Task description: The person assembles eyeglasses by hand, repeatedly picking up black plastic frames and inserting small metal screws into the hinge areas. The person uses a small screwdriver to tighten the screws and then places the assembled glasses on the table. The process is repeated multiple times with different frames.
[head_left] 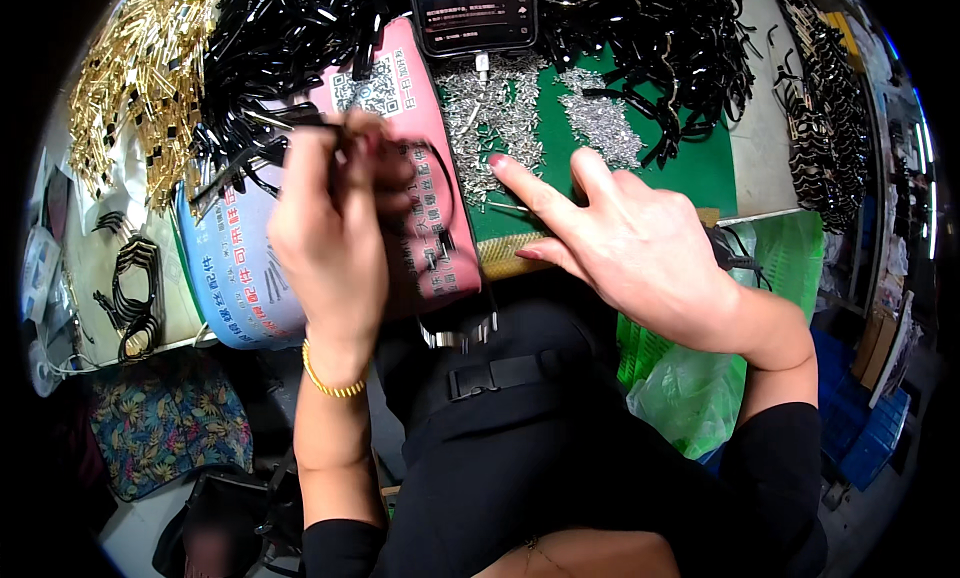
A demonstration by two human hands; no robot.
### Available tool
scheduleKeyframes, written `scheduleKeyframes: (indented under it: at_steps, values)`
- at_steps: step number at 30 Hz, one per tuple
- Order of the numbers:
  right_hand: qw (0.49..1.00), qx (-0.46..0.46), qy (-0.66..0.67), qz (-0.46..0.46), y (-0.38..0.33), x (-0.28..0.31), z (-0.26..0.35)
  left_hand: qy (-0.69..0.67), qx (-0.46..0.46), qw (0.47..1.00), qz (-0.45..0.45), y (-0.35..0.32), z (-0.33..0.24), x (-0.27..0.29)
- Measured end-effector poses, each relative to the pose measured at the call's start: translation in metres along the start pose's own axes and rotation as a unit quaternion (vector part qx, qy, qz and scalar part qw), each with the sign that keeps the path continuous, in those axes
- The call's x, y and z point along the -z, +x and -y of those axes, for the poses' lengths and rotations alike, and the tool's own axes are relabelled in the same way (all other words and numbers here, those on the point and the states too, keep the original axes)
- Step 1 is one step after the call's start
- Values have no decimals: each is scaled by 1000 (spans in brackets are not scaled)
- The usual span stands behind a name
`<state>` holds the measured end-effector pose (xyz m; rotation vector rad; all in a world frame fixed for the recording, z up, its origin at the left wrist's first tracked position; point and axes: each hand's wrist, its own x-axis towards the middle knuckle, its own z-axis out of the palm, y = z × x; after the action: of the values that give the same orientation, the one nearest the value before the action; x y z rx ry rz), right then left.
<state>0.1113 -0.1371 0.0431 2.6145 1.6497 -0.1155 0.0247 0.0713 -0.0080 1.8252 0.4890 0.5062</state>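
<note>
Printed mat (250, 238) at the near edge of the surface (760, 148): red characters on the blue part, dark characters on the pink part, square scan codes (382, 93) toward its far edge. Phone (475, 18) beside the mat's far right corner: small pale characters on its screen.

Here in the room, the left of two head-worn fisheye cameras looks down, close in, past the wearer's torso (490, 458) to the left hand (328, 233), right hand (645, 243) and tabletop (768, 168).

Your worktop (765, 163) carries a green mat (700, 173) strewn with silvery bits (510, 98), a pink-and-blue mat (245, 258), slender gold pieces (140, 88) and curved dark pieces (132, 293).
</note>
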Motion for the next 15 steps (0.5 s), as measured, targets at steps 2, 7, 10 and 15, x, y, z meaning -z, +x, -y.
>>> scheduleKeyframes:
  at_steps: [2,7,10,15]
  values:
    - [998,-17,37,41,-13,2,-2,0,-4,1000,-19,23,-2,-5]
    - [988,-70,137,-6,-32,1,-17,-75,-88,984,-132,23,4,-12]
    - [989,-54,136,12,-30,3,-16,-74,-66,978,-181,14,1,7]
    - [991,-43,118,41,-24,4,-15,-273,5,951,-142,-18,2,34]
